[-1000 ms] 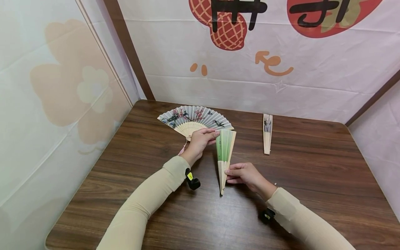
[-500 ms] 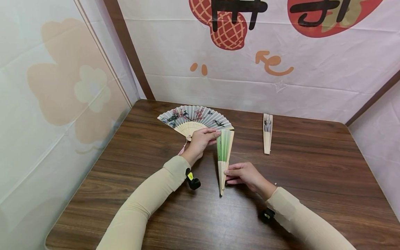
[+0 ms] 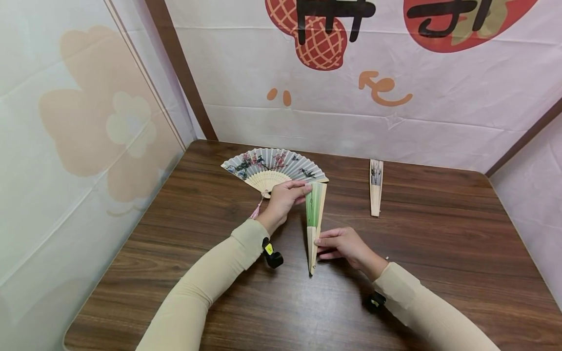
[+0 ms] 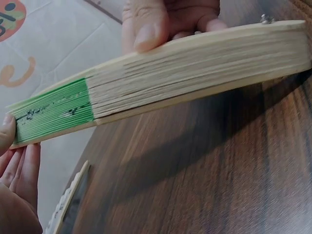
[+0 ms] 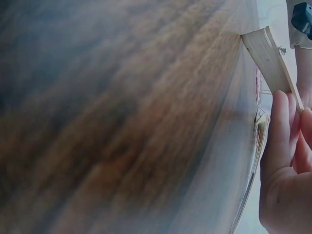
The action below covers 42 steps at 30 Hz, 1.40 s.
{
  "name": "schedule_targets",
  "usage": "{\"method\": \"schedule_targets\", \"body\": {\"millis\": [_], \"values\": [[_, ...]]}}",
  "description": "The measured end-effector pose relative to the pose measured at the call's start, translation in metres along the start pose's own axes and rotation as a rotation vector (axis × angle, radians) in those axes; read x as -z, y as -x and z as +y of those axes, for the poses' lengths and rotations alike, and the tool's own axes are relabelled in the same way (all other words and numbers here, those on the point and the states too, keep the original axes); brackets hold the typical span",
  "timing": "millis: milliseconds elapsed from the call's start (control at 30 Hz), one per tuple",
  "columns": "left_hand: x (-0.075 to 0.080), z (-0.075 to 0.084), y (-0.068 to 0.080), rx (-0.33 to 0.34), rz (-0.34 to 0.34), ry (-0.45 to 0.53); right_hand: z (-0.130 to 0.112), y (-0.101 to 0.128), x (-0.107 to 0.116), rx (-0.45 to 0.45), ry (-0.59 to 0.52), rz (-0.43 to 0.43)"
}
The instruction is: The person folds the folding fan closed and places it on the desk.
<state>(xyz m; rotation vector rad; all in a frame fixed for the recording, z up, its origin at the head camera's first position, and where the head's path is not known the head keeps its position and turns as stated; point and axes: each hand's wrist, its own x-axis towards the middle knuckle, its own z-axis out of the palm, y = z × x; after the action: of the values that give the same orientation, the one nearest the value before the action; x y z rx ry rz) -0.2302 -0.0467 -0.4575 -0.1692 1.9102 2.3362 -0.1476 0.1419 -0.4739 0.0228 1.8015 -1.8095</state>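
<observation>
A green folding fan (image 3: 313,209), nearly folded together, is held between both hands over the table. My left hand (image 3: 284,201) pinches its green cloth end between thumb and fingers. Lower down, my right hand (image 3: 344,245) grips the pale ribs from the right side. In the left wrist view the fan's stacked pleats and pale ribs (image 4: 195,73) lie close together, with a small metal rivet (image 4: 266,19) at the narrow end. The right wrist view shows the rib end (image 5: 267,56) beyond my right hand's fingers.
Behind my left hand lies a spread grey folding fan (image 3: 281,165) with painted flowers and a pink tassel (image 3: 256,210). A closed folding fan (image 3: 375,187) lies at the back right of the brown wooden table (image 3: 439,234). A printed cloth wall (image 3: 307,122) stands behind.
The green fan has narrowed as its pleats fold together. My left hand has shifted slightly right with its cloth end; my right hand has barely moved.
</observation>
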Motion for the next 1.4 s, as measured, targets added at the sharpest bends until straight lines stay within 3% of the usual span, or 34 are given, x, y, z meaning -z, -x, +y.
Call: {"method": "schedule_targets", "body": {"millis": [733, 1400], "values": [[-0.011, -0.018, 0.029, 0.038, -0.128, -0.066, -0.018, -0.005, 0.004, 0.04, -0.15, 0.212], [-0.011, -0.022, 0.033, 0.015, -0.135, -0.063, -0.017, -0.004, 0.004, 0.067, -0.132, 0.213]]}}
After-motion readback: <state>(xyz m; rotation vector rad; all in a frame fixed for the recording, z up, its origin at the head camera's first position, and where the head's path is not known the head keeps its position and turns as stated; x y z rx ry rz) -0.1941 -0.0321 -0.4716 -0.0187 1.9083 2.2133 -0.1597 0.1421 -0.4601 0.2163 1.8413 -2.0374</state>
